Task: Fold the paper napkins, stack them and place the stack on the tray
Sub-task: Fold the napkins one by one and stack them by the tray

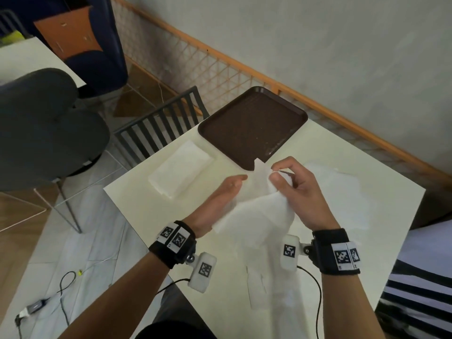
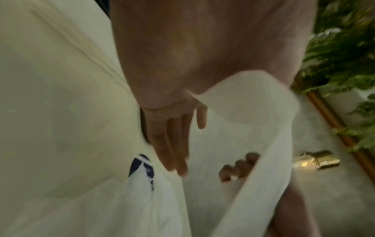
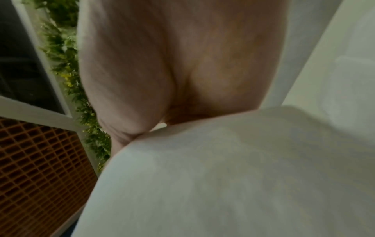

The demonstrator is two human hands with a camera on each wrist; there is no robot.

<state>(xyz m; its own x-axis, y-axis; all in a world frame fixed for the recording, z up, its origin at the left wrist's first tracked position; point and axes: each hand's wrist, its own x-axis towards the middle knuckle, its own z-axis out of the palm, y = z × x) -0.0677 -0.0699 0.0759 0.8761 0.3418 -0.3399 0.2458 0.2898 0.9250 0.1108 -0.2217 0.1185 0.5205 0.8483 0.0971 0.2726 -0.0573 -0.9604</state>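
Observation:
Above the middle of the cream table (image 1: pixel 137 192), my right hand (image 1: pixel 276 173) pinches the top corner of a limp white napkin (image 1: pixel 259 216) between thumb and fingers. My left hand (image 1: pixel 234 184) lies alongside the napkin's left edge, fingers straight. In the left wrist view the left fingers (image 2: pixel 172 144) stretch out flat and the napkin (image 2: pixel 253 128) hangs across the palm. The right wrist view shows only my palm (image 3: pixel 182 64) above the napkin (image 3: pixel 223 176), which hides the fingers. A folded napkin (image 1: pixel 181 170) lies left of the brown tray (image 1: pixel 252 128), which holds nothing.
More unfolded napkins lie on the table at the right (image 1: pixel 342 192) and near the front edge (image 1: pixel 256 285). A slatted chair back (image 1: pixel 159 128) stands beyond the table's far left edge. An orange lattice fence (image 1: pixel 220 69) runs behind the tray.

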